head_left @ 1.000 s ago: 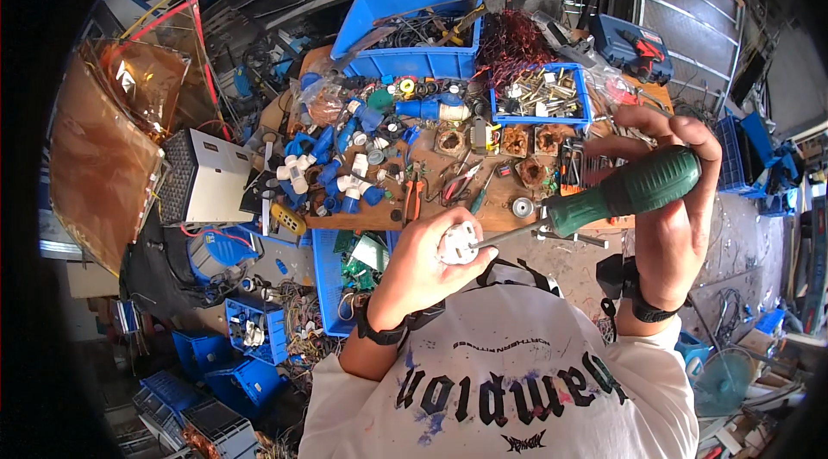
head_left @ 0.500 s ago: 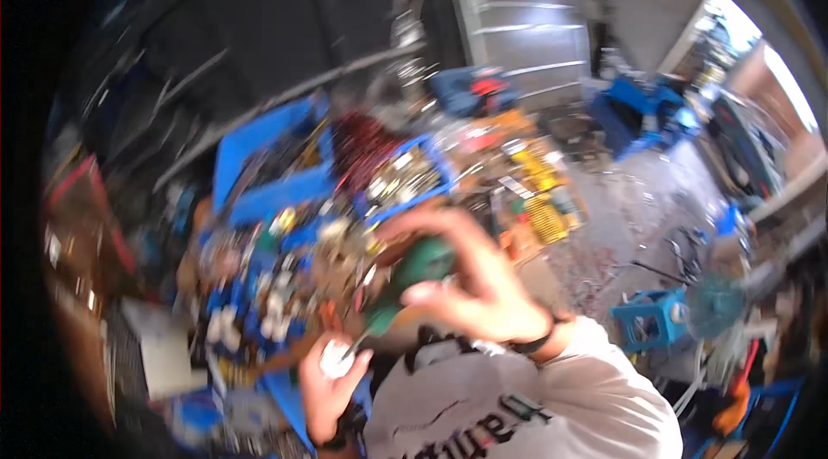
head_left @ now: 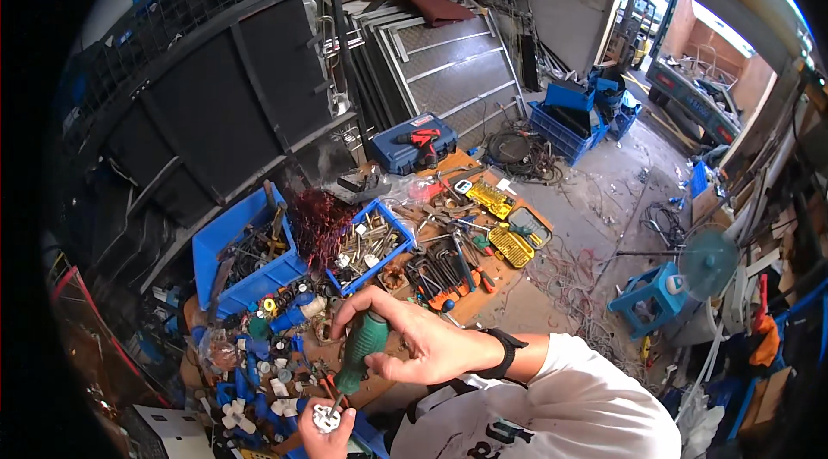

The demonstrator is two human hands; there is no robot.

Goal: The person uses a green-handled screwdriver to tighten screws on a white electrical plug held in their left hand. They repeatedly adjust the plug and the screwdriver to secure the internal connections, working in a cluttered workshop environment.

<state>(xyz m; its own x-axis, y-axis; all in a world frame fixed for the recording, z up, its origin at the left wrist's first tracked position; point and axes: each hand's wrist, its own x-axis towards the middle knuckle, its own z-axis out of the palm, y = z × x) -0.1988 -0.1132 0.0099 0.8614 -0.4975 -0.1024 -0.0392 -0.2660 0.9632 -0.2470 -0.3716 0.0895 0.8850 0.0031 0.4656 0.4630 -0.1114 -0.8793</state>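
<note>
A screwdriver with a green ridged handle (head_left: 365,347) is held by my right hand (head_left: 423,345), fingers curled over the handle's top end and thumb alongside. Its shaft slants down to a small round white fitting (head_left: 326,418), where the tip meets it. The fitting sits between the thumb and fingers of my left hand (head_left: 332,443), at the lower edge. Inner details of the fitting are too small to make out. White and blue pipe fittings (head_left: 235,414) lie just left of my left hand.
Beyond my hands stand a blue bin of metal parts (head_left: 259,286) and a blue tray of small fittings (head_left: 384,265). Hex keys (head_left: 438,276), a yellow bit set (head_left: 511,245) and a red drill (head_left: 423,141) on a blue case lie farther off. A fan (head_left: 709,260) stands right.
My right hand, earlier spread more loosely around the screwdriver handle, now has its fingers closer over its end. Both hands appear lower and further left in view; the view has turned and sharpened.
</note>
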